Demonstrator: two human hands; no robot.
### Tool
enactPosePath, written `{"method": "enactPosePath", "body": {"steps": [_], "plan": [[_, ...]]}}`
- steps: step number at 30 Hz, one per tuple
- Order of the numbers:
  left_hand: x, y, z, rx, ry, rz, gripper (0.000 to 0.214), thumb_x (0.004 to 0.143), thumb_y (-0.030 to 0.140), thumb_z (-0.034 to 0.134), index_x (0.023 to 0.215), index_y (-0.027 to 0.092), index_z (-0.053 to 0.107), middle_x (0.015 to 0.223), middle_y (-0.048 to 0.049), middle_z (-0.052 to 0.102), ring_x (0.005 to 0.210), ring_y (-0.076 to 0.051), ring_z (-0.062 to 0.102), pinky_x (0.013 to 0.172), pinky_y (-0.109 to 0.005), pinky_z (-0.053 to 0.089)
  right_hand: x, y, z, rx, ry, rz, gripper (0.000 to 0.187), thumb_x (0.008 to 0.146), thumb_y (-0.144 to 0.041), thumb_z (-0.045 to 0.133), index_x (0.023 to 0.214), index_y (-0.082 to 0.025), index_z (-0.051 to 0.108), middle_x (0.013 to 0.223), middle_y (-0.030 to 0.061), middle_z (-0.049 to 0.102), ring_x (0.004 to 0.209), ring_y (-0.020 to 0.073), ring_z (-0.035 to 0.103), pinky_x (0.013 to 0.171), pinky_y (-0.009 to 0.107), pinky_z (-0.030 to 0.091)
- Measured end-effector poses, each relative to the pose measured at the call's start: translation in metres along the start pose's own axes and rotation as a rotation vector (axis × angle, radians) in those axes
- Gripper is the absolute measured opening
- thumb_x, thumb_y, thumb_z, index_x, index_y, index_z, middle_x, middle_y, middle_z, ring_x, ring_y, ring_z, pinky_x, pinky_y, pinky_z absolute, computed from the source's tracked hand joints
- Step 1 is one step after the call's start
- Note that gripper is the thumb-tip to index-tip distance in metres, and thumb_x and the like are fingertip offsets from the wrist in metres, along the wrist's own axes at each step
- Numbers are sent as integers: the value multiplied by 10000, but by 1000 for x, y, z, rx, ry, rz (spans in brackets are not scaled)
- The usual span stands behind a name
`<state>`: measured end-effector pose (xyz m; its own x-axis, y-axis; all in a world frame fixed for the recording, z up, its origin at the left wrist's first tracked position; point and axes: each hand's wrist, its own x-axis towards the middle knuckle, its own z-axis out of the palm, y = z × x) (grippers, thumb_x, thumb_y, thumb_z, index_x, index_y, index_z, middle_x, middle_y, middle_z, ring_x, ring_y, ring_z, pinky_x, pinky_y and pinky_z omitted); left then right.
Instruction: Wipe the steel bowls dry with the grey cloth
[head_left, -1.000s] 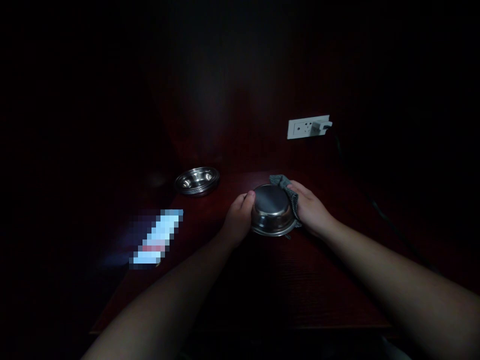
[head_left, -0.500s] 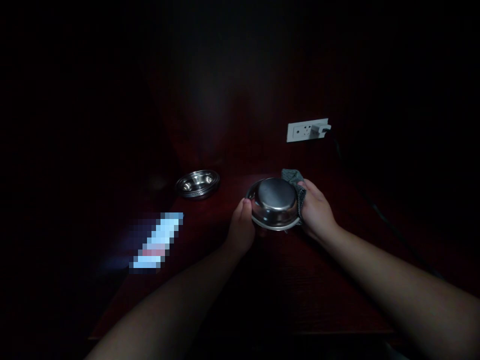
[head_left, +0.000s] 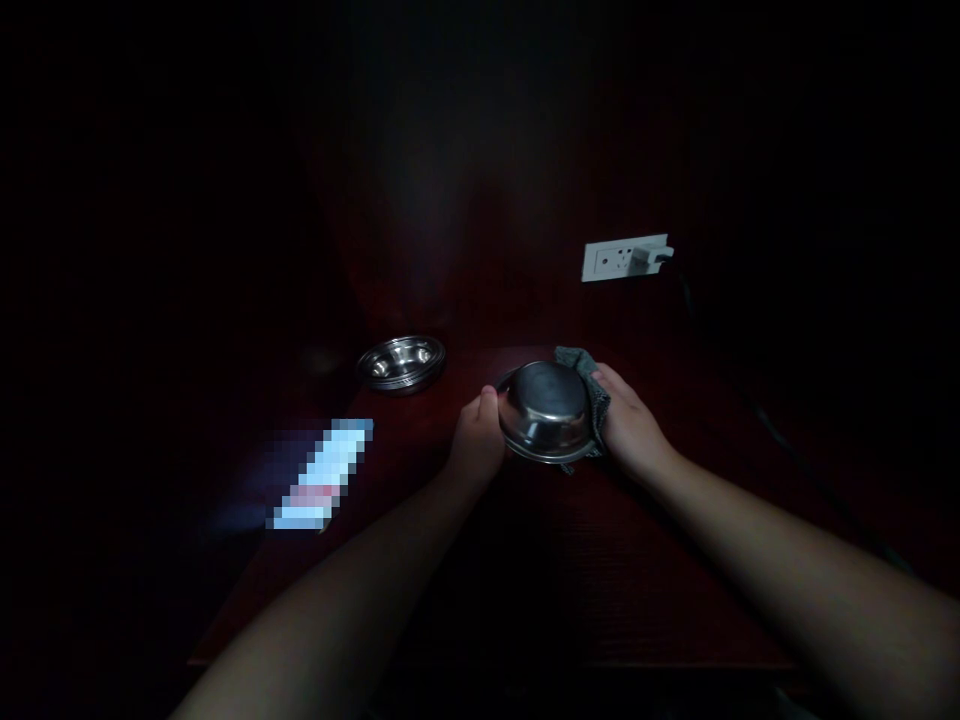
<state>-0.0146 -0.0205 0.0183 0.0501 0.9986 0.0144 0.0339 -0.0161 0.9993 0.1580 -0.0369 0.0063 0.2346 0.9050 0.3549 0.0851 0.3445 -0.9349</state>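
Observation:
A shiny steel bowl (head_left: 546,405) is held bottom up above the dark red table, its base facing me. My left hand (head_left: 480,435) grips the rim on the left side, thumb on top and the other fingers hidden beneath. On the right, my right hand (head_left: 630,418) is closed on a grey-green cloth (head_left: 598,395), which it presses against the bowl's side and rim. A corner of the cloth hangs below the rim. Farther back on the left, several steel bowls (head_left: 401,365) stand nested, open side up.
A bright, pixelated flat object (head_left: 322,478) lies at the table's left side. On the back wall is a white socket plate (head_left: 626,258) with a plug in it; a dark cable (head_left: 787,445) runs down at the right. The table's front edge (head_left: 525,665) is near me.
The bowl has tilted and turned slightly in my hands, and the cloth has shifted along its rim. The whole view has moved a little, so the background sits slightly farther right.

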Motion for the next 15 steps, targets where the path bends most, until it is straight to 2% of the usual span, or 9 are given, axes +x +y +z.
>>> {"method": "enactPosePath", "body": {"steps": [7,15], "plan": [[-3,4,-2,48,-81,22,462,965,409,296,601,201,493,411,26,450,354,-107,408,404,-235,315,1,-2,-2,53,3,32,298,860,-526,546,899,-247,643,856,1,679,794,206,605,751,326,444],[-2,1,-2,4,-111,12,451,962,426,316,623,196,505,408,32,444,340,-97,390,384,-225,309,1,-7,-1,89,-21,63,303,856,-512,561,919,-232,658,839,5,691,742,196,595,686,316,436]]}}
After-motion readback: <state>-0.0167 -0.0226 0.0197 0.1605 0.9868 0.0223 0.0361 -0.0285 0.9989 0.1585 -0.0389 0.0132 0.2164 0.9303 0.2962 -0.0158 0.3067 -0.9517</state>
